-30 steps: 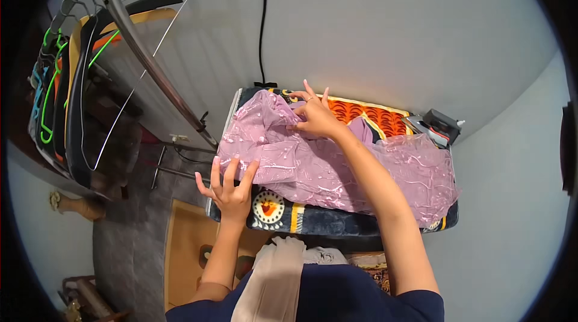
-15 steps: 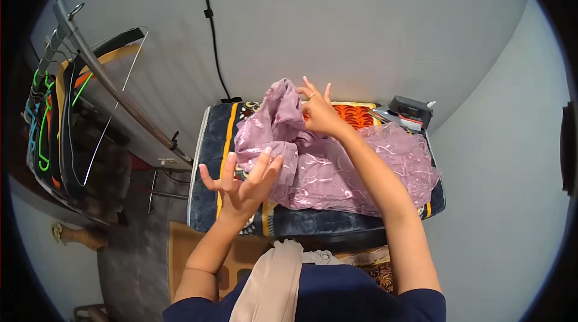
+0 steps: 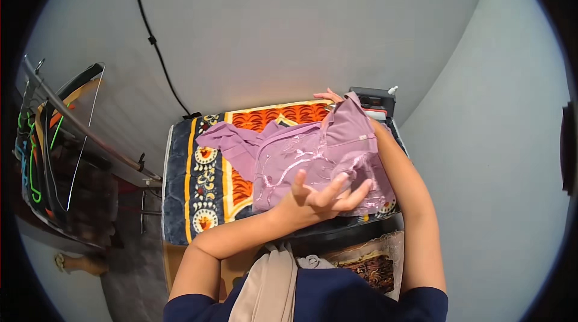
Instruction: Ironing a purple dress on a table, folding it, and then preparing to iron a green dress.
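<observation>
A mauve garment with shiny embroidery is spread over a patterned blanket on a padded table. One part of it rises in a fold in front of my right hand, which reaches to the far side. Fingertips of that hand show beyond the cloth, while its thumb and palm are mostly hidden; the hand appears to grip the lifted fold. My left hand hovers over the near part of the garment, palm up and fingers spread, with nothing visibly held.
An iron stands at the table's back right corner, partly covered by my right arm and the cloth. Several hangers hang from a metal rail on the left. Behind the table, a black cable runs down the grey wall.
The garment has been turned and shifted, baring the orange patterned blanket at left. My left hand has moved right across the cloth. The whole view has swung slightly to the right.
</observation>
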